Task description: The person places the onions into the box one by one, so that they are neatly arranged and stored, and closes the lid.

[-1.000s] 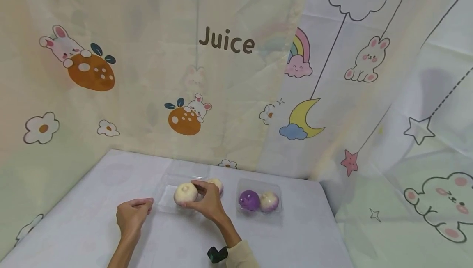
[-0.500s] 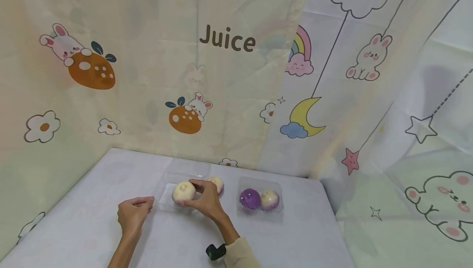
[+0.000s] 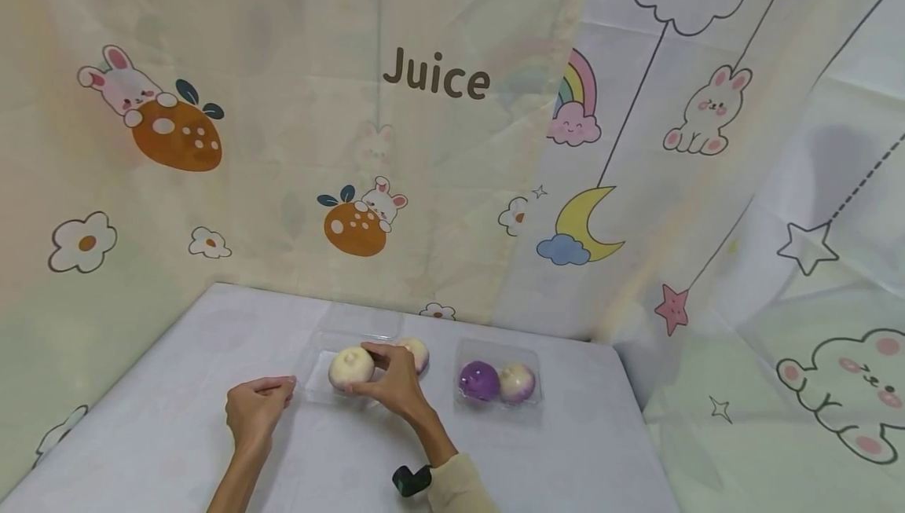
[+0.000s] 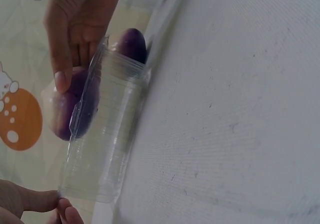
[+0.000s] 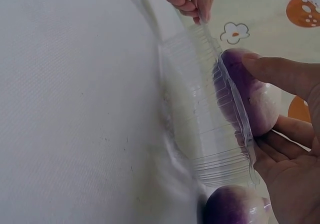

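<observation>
- Head view: the right hand [image 3: 396, 382] grasps a held turnip [image 3: 349, 369] above the first container [image 3: 320, 389], a clear box whose lid [image 3: 357, 318] lies back. The left hand [image 3: 252, 411] has its thumb and fingertips together at the box's edge. A loose turnip [image 3: 417, 352] rests just beside this box. To the right, the second container [image 3: 491, 350] holds a purple turnip [image 3: 479, 381] and a cream turnip [image 3: 518, 382]; it appears complete.
- Left wrist view: the left hand pinches a corner of the first container. The held turnip's lower part shows through or behind the clear wall; no turnip lies on the floor of the box.
- Right wrist view: thumb and fingers of the right hand grip the held turnip at the rim. Filling therefore seems unfinished here: neither nearby turnip is released inside, and the lid is not closed.
</observation>
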`<action>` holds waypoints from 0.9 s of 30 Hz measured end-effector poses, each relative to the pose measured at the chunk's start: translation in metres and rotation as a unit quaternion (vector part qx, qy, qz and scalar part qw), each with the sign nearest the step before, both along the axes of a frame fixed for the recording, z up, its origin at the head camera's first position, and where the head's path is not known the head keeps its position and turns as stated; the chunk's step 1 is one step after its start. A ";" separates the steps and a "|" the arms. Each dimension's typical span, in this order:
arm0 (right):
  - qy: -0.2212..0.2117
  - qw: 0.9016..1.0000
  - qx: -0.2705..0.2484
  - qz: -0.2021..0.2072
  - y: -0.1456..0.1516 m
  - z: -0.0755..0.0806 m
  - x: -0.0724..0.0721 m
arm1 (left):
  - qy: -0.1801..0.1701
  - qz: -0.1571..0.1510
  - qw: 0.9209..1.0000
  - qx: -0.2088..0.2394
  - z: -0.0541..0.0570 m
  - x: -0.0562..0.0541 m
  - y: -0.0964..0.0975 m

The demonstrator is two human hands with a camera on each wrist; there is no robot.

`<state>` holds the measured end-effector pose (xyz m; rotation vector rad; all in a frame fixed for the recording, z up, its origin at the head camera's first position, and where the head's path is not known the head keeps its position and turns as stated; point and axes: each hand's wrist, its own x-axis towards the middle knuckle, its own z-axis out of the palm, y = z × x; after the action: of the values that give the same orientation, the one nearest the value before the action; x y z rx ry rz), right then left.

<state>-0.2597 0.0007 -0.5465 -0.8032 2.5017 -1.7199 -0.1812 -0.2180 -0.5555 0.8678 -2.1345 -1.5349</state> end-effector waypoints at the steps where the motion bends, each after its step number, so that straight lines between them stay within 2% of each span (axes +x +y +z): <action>1: -0.002 1.000 0.001 0.000 0.000 0.000 0.000 | 0.001 0.000 1.000 0.000 0.000 0.000 0.000; 9: -0.026 1.000 0.005 0.007 -0.002 0.001 0.003 | -0.007 0.002 1.000 0.003 -0.001 0.000 0.000; 27: -0.018 0.999 0.022 0.036 -0.003 0.000 -0.004 | -0.010 0.006 1.000 0.009 0.000 -0.002 0.001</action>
<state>-0.2640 -0.0022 -0.5469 -0.8409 2.4466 -1.6363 -0.1836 -0.2175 -0.5554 0.9026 -2.1289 -1.5477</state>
